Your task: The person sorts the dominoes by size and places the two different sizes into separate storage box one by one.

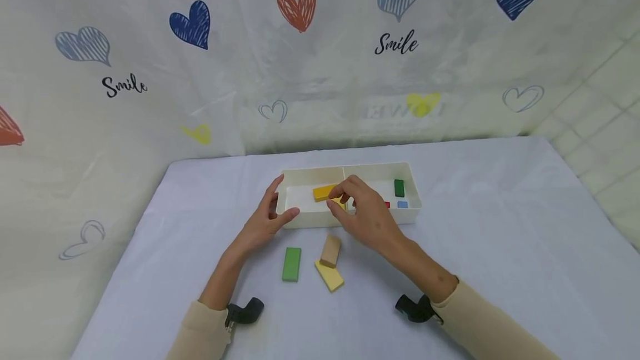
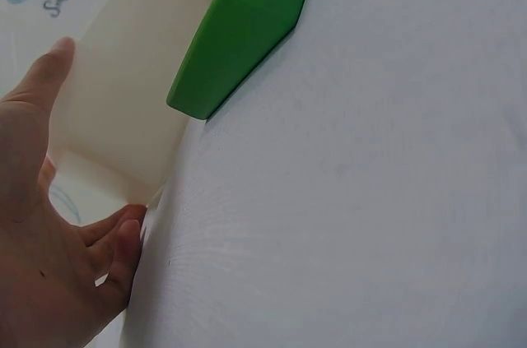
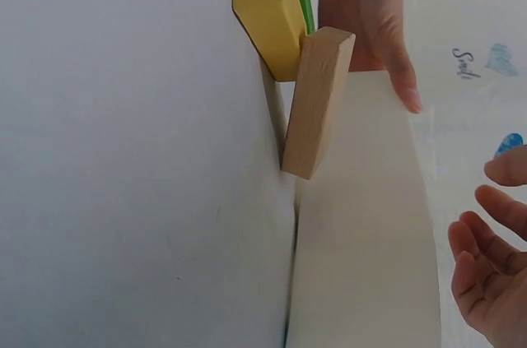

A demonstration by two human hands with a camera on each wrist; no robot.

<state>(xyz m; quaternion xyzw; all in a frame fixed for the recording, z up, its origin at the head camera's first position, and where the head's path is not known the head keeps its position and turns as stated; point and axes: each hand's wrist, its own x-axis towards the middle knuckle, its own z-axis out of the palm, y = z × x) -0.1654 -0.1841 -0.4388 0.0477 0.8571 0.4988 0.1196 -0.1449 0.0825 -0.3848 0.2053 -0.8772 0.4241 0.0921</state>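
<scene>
A white two-compartment box [image 1: 312,220] lies lengthwise on the table. My left hand [image 1: 262,223] grips its left end, the thumb at the front rim and the fingers around the end wall. Over the box's divider hovers my right hand [image 1: 371,220]; the right wrist view shows its thumb and fingers apart, holding nothing visible. An orange-yellow block [image 1: 323,193] lies in the left compartment, and another yellow block [image 1: 342,204] is partly hidden beneath the right fingers. The right compartment contains a dark green block [image 1: 399,188], a blue block [image 1: 402,204] and a partly hidden red block [image 1: 387,204].
In front of the box, a green block [image 1: 291,264] lies flat on the white-covered table [image 1: 500,249]. To its right a wooden block [image 1: 331,250] leans on or overlaps a pale yellow block [image 1: 330,277]. A sheet printed with hearts [image 1: 320,65] hangs behind the table.
</scene>
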